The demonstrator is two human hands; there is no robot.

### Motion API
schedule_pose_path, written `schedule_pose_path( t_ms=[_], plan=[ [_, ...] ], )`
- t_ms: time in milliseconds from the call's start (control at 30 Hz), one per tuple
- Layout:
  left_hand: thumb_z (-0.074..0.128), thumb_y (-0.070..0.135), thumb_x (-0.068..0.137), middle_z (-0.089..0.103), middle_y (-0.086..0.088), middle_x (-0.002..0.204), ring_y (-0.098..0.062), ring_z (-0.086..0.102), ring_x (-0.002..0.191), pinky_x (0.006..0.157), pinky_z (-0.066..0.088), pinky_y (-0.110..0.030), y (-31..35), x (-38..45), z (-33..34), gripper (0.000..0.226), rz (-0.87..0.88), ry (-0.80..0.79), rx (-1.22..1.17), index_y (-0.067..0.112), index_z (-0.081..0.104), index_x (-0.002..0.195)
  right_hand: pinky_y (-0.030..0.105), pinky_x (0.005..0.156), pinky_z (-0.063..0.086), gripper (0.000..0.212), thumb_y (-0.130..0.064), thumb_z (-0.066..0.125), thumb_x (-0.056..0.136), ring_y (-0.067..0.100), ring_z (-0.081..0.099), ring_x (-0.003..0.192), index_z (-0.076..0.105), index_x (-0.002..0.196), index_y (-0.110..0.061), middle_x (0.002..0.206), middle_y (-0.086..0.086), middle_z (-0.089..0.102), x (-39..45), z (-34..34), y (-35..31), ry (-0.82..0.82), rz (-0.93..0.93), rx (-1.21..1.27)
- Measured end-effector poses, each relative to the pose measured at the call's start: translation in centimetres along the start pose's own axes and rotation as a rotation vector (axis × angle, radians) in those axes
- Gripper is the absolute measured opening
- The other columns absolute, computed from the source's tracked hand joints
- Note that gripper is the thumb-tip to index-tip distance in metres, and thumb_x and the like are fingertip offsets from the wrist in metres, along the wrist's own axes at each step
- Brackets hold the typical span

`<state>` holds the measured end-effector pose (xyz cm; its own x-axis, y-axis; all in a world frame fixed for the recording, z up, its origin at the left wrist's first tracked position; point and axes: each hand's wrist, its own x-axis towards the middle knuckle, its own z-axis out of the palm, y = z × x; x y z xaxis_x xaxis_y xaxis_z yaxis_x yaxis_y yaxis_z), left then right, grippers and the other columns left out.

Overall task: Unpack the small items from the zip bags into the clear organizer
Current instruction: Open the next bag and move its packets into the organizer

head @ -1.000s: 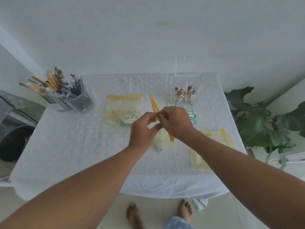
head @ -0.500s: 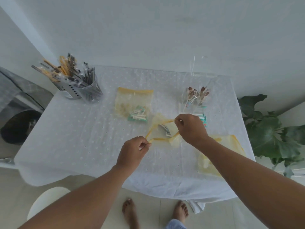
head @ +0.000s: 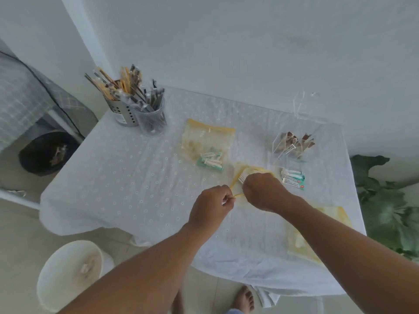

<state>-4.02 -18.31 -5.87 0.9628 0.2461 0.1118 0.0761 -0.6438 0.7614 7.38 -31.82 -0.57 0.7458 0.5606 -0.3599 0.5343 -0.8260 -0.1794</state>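
Observation:
An open yellow-rimmed zip bag (head: 246, 172) lies mid-table. My left hand (head: 212, 203) pinches its near rim. My right hand (head: 263, 191) is closed inside the bag's mouth on small white packets. A second zip bag (head: 207, 142) with green-and-white packets lies flat farther back. A third zip bag (head: 317, 232) lies under my right forearm near the table's right edge. The clear organizer (head: 294, 143) stands at the back right, with brown sachets in its rear compartment and teal-and-white packets (head: 292, 176) in front.
A metal utensil holder (head: 120, 109) and a clear cup (head: 152, 120) full of wrapped cutlery stand at the back left. A white bin (head: 72, 273) sits on the floor at the front left, a dark bin (head: 47, 152) at the left. A plant (head: 390, 211) borders the right.
The bag, pinched shut between both hands a second ago, has been pulled open. My right hand has moved into its mouth. The camera has swung left and down.

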Motion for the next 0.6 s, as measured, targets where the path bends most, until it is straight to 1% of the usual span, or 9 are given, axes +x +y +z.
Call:
schedule_pose_path(
  t_ms=[33,67,133,200,300,367,500,533,600],
  plan=[
    [0.072,0.021,0.085,0.068,0.002,0.075,-0.014,0.063,0.069,0.063,0.056,-0.037,0.0,0.0,0.1,0.01,0.002,-0.011,0.008,0.015,0.066,0.08,0.03,0.071,0.046,0.022,-0.02,0.045,0.096,0.031,0.064,0.09,0.063,0.092,-0.007,0.104,0.013,0.069,0.9,0.6,0.5,-0.118,0.06,-0.033],
    [0.072,0.02,0.085,0.068,0.002,0.075,-0.014,0.063,0.069,0.062,0.055,-0.036,0.1,-0.1,0.2,0.009,0.004,-0.023,0.018,0.016,0.066,0.08,0.03,0.074,0.046,0.023,-0.019,0.046,0.095,0.03,0.063,0.097,0.064,0.101,-0.007,0.112,0.013,0.067,1.7,1.0,1.0,-0.194,0.092,-0.058],
    [0.073,0.019,0.084,0.068,0.001,0.075,-0.015,0.062,0.069,0.062,0.055,-0.036,0.5,-0.1,0.4,0.009,0.012,-0.042,0.033,0.015,0.066,0.08,0.03,0.081,0.047,0.028,-0.019,0.052,0.094,0.029,0.061,0.111,0.062,0.119,-0.011,0.124,0.01,0.062,2.7,1.7,1.7,-0.224,0.117,-0.08],
    [0.072,0.017,0.085,0.067,-0.001,0.075,-0.016,0.061,0.068,0.061,0.054,-0.038,0.9,0.0,0.8,0.009,0.034,-0.064,0.053,0.014,0.065,0.08,0.031,0.078,0.047,0.031,-0.022,0.055,0.096,0.029,0.062,0.112,0.059,0.126,-0.015,0.123,0.007,0.061,3.0,2.2,2.0,-0.198,0.133,-0.133],
    [0.071,0.016,0.085,0.065,-0.003,0.075,-0.019,0.059,0.068,0.061,0.054,-0.04,1.8,0.3,1.2,0.01,0.07,-0.099,0.098,0.012,0.064,0.079,0.032,0.073,0.045,0.026,-0.025,0.05,0.099,0.028,0.065,0.105,0.063,0.12,-0.017,0.112,0.004,0.066,3.7,2.8,2.2,-0.137,0.139,-0.297],
    [0.07,0.016,0.086,0.065,-0.003,0.075,-0.019,0.059,0.068,0.061,0.054,-0.04,2.4,0.6,1.3,0.009,0.077,-0.108,0.121,0.012,0.064,0.08,0.031,0.074,0.044,0.025,-0.021,0.046,0.1,0.027,0.066,0.105,0.064,0.116,-0.015,0.109,0.005,0.067,4.1,3.2,2.0,-0.125,0.157,-0.322],
    [0.07,0.014,0.084,0.065,-0.002,0.075,-0.019,0.059,0.068,0.06,0.054,-0.039,2.4,1.1,1.1,0.008,0.076,-0.13,0.163,0.012,0.064,0.079,0.029,0.072,0.045,0.021,-0.013,0.047,0.096,0.027,0.068,0.095,0.065,0.108,-0.014,0.088,0.003,0.061,4.6,4.3,1.3,-0.047,0.145,-0.227],
    [0.07,0.014,0.084,0.065,-0.003,0.075,-0.019,0.059,0.067,0.059,0.054,-0.039,2.2,1.1,1.0,0.008,0.071,-0.134,0.173,0.012,0.064,0.078,0.03,0.071,0.045,0.021,-0.015,0.049,0.094,0.028,0.069,0.092,0.064,0.109,-0.015,0.087,0.002,0.062,4.6,4.7,1.5,-0.006,0.132,-0.191],
    [0.071,0.014,0.083,0.064,-0.002,0.073,-0.02,0.059,0.066,0.059,0.054,-0.04,1.5,1.3,0.8,0.01,0.05,-0.139,0.193,0.013,0.063,0.077,0.03,0.071,0.046,0.024,-0.024,0.052,0.094,0.028,0.069,0.089,0.064,0.114,-0.018,0.093,0.002,0.068,4.3,5.5,1.9,0.056,0.103,-0.142]
  ],
)
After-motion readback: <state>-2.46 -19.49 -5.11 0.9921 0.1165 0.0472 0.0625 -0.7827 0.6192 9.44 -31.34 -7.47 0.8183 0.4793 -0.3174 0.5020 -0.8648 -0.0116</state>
